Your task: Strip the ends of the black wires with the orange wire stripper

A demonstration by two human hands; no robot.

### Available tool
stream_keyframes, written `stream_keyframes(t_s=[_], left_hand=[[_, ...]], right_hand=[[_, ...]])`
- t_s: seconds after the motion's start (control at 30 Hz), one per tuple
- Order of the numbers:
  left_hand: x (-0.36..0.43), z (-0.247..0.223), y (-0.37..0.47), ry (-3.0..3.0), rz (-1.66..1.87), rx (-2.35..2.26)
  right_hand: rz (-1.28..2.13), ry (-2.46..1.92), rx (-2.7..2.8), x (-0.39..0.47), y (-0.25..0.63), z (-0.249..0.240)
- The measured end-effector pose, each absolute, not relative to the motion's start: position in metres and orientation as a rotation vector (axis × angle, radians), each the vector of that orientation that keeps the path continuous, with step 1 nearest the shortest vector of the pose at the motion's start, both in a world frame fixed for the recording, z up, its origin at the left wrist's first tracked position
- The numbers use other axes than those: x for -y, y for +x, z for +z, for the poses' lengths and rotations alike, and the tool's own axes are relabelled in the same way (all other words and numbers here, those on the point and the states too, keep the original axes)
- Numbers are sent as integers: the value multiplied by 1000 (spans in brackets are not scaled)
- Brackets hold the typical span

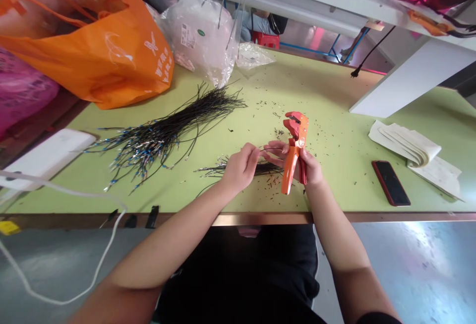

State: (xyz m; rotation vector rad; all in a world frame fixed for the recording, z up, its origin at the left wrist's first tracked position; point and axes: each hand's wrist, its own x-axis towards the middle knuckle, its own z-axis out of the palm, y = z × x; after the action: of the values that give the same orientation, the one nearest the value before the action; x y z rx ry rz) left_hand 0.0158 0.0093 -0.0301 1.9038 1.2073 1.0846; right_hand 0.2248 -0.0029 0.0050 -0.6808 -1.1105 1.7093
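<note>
My right hand (311,164) is wrapped round the handles of an orange wire stripper (297,140), its red jaws pointing up and away from me. Closed in a pinch, my left hand (241,166) grips a thin black wire that runs toward the right hand's fingertips. Beneath both hands lies a small bundle of black wires (267,168) with metal ends showing at its left. A larger bundle of black wires (182,120), many with blue and silvery ends, is spread on the table to the left.
Dark wire scraps are scattered over the green table (334,165). A phone (390,183) and folded papers (405,145) lie at right. An orange bag (122,56), a clear plastic bag (208,31) and a white power strip (48,158) are at left. A white shelf panel (405,76) stands behind.
</note>
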Motion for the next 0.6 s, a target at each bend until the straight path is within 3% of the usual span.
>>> stream_keyframes(t_s=[0.4,0.6], left_hand=[[-12,-24,9,1815,1303,-1117],[-11,-23,8,2001,1116,-1134]], right_hand=[[1464,-829,1007,-3,229,-7],[1403,-970,1101,1,214,-11]])
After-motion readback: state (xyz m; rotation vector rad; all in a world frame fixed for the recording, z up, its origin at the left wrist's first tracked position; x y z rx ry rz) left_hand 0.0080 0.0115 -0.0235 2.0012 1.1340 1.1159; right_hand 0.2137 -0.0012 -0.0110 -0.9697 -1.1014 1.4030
